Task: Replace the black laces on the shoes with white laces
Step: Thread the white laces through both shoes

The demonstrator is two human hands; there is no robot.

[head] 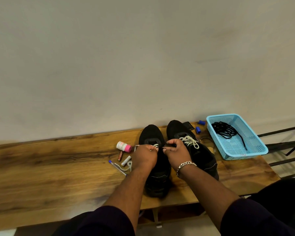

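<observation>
Both hands, left (144, 155) and right (176, 150), pinching flat white lace (155, 146) on left black fabric shoe (156, 167) — risk of slipped tip, skipped eyelet.

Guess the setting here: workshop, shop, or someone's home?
Probably a home or small office room, not a workshop. A plain wooden table stands against a bare painted wall, with everyday odds and ends beside the shoes: a pen, loose batteries and a blue plastic basket. No tools or shop fittings show.
</observation>
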